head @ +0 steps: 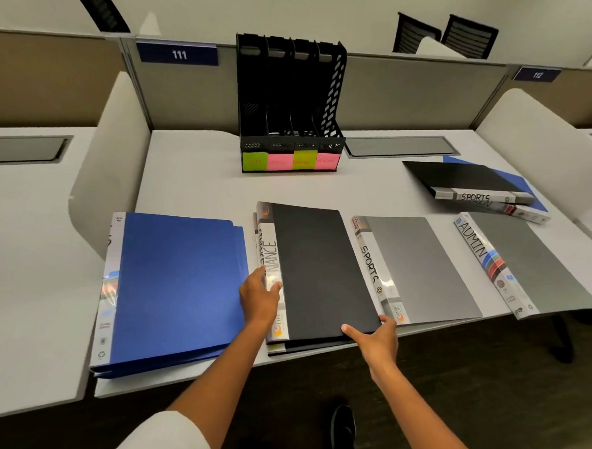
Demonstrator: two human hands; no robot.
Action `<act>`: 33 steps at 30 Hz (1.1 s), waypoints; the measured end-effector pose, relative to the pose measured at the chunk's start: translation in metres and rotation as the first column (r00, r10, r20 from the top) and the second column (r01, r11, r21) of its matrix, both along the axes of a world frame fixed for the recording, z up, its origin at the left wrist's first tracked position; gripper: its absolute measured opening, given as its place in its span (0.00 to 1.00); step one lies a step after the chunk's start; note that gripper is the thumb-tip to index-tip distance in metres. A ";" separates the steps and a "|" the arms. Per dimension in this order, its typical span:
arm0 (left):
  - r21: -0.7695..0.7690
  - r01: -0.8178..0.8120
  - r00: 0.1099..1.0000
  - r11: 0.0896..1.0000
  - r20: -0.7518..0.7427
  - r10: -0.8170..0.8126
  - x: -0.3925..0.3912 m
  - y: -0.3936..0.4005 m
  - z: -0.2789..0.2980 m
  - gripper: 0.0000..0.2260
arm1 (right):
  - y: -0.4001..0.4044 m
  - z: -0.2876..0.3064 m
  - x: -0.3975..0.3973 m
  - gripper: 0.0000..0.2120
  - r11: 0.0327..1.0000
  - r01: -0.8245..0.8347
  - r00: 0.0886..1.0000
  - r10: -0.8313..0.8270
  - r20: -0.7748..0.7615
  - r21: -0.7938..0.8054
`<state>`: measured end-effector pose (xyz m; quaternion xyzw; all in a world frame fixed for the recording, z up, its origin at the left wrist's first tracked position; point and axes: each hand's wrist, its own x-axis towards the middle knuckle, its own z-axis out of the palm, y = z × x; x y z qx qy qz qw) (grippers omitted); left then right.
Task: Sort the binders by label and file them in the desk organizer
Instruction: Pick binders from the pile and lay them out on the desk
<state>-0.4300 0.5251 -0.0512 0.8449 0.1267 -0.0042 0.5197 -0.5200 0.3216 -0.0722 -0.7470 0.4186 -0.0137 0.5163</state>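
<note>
FINANCE binder (319, 270), gripped by both hands, lies between blue binder (174, 286) and, seemingly, SPORTS binder (419, 268).

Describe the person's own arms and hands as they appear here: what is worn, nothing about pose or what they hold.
Both forearms are bare from elbow to wrist. The left hand and right hand wear no gloves, and no rings, watch or bracelet can be seen. A white sleeve covers the left upper arm, ending around the elbow. No sleeve shows on the right arm within the frame.
</note>
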 end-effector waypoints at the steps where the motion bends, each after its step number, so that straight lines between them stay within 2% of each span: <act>1: 0.000 -0.006 1.000 1.000 -0.007 0.006 0.000 -0.001 0.001 0.19 | 0.000 0.000 0.000 0.42 1.000 -0.011 1.000 0.011 -0.016 -0.018; 7: 0.071 -0.016 0.999 0.997 -0.044 0.019 0.004 -0.007 -0.001 0.17 | 0.007 -0.003 -0.009 0.34 0.965 -0.181 0.982 0.169 -0.080 -0.190; 9: 0.130 -0.024 0.998 0.991 -0.053 0.031 0.006 -0.011 -0.005 0.16 | 0.006 -0.002 -0.012 0.31 0.929 -0.260 0.965 0.240 -0.103 -0.262; 11: 0.198 -0.029 0.998 0.980 -0.048 0.039 0.005 -0.020 -0.007 0.19 | 0.000 0.000 -0.017 0.28 0.900 -0.309 0.951 0.291 -0.103 -0.308; 14: 0.318 -0.016 1.000 0.948 0.002 0.016 -0.001 -0.041 -0.004 0.27 | -0.016 0.007 -0.021 0.24 0.892 -0.320 0.942 0.336 -0.004 -0.318; 18: 0.431 0.089 0.990 0.898 0.062 -0.127 -0.012 -0.087 0.004 0.32 | -0.061 0.018 -0.023 0.21 0.883 -0.342 0.912 0.394 0.113 -0.321; 24: 0.484 0.249 0.949 0.839 0.051 -0.311 -0.034 -0.183 0.009 0.35 | -0.153 0.018 -0.034 0.26 0.796 -0.413 0.855 0.506 0.113 -0.443; 30: 0.448 0.365 0.909 0.816 0.020 -0.417 -0.046 -0.271 0.009 0.36 | -0.240 0.012 -0.045 0.39 0.613 -0.488 0.825 0.556 -0.101 -0.621; 33: 0.438 0.395 0.891 0.807 0.033 -0.454 -0.044 -0.310 0.012 0.35 | -0.280 0.010 -0.046 0.43 0.576 -0.479 0.841 0.518 -0.157 -0.662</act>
